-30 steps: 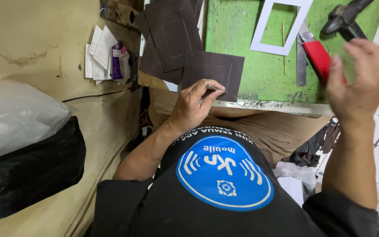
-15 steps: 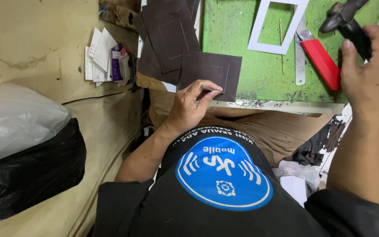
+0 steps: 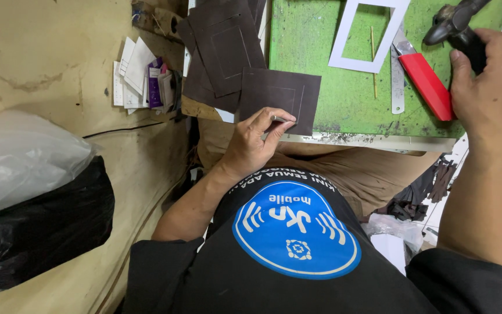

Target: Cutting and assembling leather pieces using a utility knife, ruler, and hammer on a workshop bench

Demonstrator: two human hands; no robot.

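My left hand (image 3: 255, 144) pinches the near edge of a dark brown square piece (image 3: 283, 93) that lies on the green cutting mat (image 3: 326, 70) and overhangs its front edge. At the right, my right hand (image 3: 489, 81) is closed around the handle of a black tool (image 3: 457, 26) held over the mat's far right corner. A red utility knife (image 3: 426, 78) lies on the mat just left of that hand, beside a metal ruler (image 3: 398, 87). A white frame-shaped template (image 3: 344, 49) and a thin stick (image 3: 373, 64) lie farther back on the mat.
More dark brown pieces (image 3: 222, 46) are stacked at the mat's left edge. Papers and small packets (image 3: 140, 75) lie on the tan surface to the left. A white plastic bag (image 3: 24, 163) and a black bag (image 3: 36, 232) sit lower left. Dark scraps (image 3: 431, 186) lie on the floor at right.
My right hand has moved away from the red knife, farther right and back, and closed on the black tool. The left hand has kept its pinch on the dark piece.
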